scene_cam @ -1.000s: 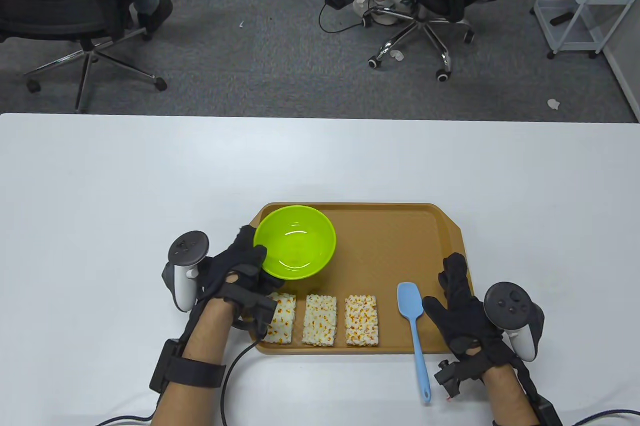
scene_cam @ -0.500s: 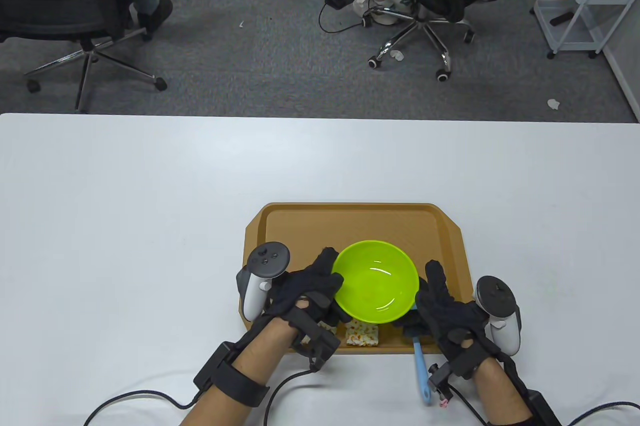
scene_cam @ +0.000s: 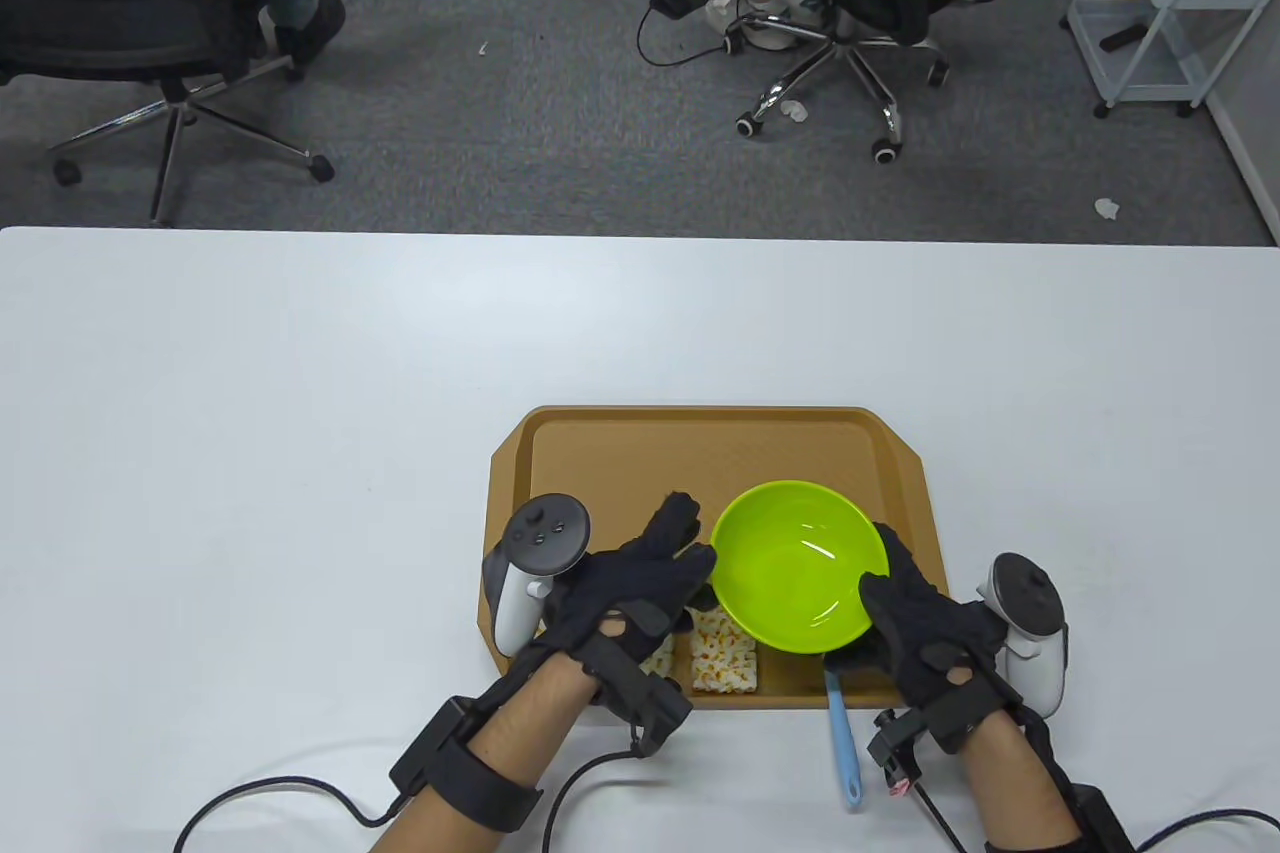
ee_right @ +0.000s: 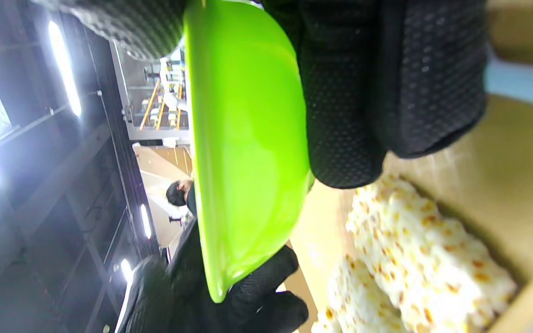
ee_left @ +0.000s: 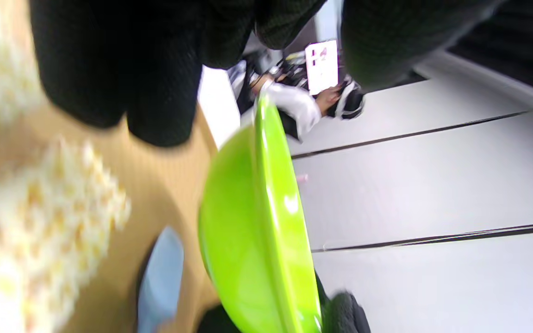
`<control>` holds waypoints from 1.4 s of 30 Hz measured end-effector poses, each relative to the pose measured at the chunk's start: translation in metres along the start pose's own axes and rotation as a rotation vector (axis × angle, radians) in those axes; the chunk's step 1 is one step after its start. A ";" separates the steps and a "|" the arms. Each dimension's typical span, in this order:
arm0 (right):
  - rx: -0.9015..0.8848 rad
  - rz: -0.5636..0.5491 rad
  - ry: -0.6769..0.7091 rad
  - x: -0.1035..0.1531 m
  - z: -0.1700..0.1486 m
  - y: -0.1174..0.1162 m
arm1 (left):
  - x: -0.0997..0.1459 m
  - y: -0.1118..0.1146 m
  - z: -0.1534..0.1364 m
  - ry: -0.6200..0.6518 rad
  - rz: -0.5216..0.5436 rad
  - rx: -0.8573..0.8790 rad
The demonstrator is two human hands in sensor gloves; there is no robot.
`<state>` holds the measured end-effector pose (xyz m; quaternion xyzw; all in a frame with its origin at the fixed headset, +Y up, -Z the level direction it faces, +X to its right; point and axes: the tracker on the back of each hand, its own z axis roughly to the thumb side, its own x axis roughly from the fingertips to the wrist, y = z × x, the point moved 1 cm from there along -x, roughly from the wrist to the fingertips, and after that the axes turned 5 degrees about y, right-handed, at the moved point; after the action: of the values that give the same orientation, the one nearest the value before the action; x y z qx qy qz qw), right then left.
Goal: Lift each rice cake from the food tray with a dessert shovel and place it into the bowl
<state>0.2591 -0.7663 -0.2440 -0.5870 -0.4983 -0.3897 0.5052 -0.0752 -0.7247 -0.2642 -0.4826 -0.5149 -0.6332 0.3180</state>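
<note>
- Right hand [scene_cam: 925, 618] grips the lime-green bowl [scene_cam: 798, 565] by its near right rim, thumb inside, fingers curled beneath, likely clearing the scooping space
- Left hand [scene_cam: 640, 583] spreads loose fingers against the bowl's left side, holding nothing
- Rice cakes [scene_cam: 722, 661] peek out between the hands, under the bowl
- Blue dessert shovel [scene_cam: 842, 733] lies untouched just left of the right wrist, on the tray [scene_cam: 620, 438]

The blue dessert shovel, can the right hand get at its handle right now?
Probably not yet. The right hand grips the green bowl, which hangs over the shovel's blade. The shovel's handle lies bare on the table just beside that wrist, so once the bowl is released it looks easy.
</note>
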 end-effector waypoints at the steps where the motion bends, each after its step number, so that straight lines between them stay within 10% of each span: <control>1: -0.009 -0.019 0.004 0.001 0.001 0.004 | 0.004 -0.010 0.002 0.030 0.019 -0.108; 5: -0.012 -0.119 -0.003 0.007 0.004 0.020 | 0.021 -0.044 0.002 0.009 0.044 -0.633; 13: -0.031 -0.328 -0.012 0.017 0.008 0.056 | 0.046 -0.101 -0.047 -0.219 0.133 -0.916; 28: 0.015 -0.805 -0.198 0.038 -0.015 0.136 | 0.049 -0.116 -0.070 -0.311 0.169 -0.864; 42: 0.210 -0.940 -0.347 0.039 -0.027 0.152 | 0.053 -0.133 -0.077 -0.348 0.224 -0.804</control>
<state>0.4169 -0.7837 -0.2327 -0.3015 -0.8215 -0.4195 0.2413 -0.2347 -0.7576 -0.2604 -0.7197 -0.2184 -0.6540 0.0807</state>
